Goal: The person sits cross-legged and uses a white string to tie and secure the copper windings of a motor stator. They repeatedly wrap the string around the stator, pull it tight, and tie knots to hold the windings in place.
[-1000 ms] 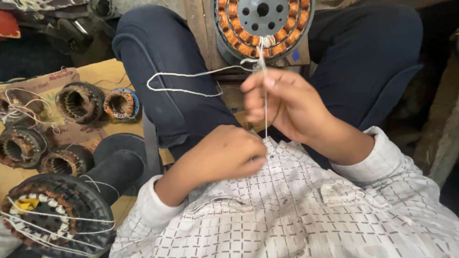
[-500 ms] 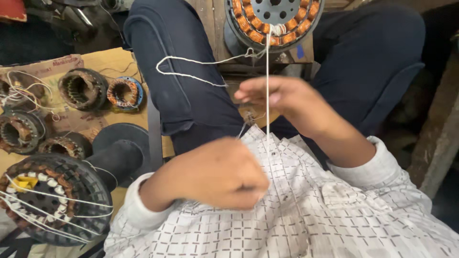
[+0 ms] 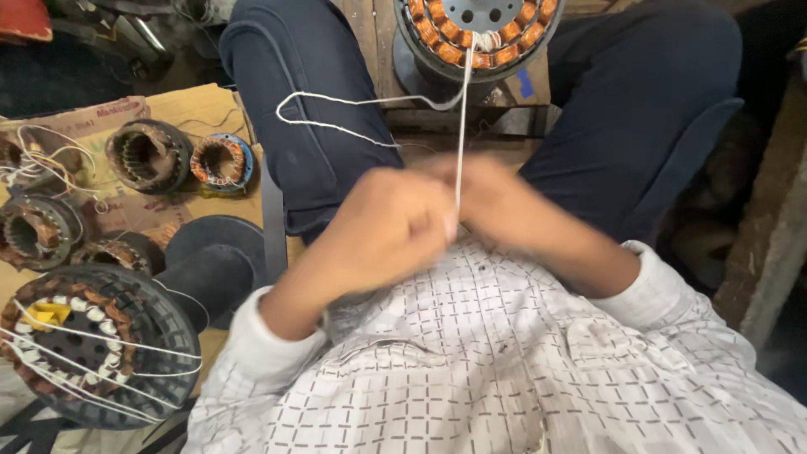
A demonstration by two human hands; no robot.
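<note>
Nearest the camera, a white checked shirt [image 3: 471, 370] fills the lower view. Just above it the left hand [image 3: 391, 227] and right hand [image 3: 504, 206] meet over the lap, both blurred. The left fingers [image 3: 433, 220] are curled shut around a white cord [image 3: 460, 126]; how the right hand's fingers stand cannot be told through the blur. The cord runs taut straight up from the hands to a round stator with copper windings [image 3: 479, 34] standing between the knees, and a slack loop of it drapes over the left thigh. Off to the left, on brown cardboard [image 3: 181, 105], lie several smaller wound stators [image 3: 220, 160] and a large dark one [image 3: 92, 345] threaded with white strings.
</note>
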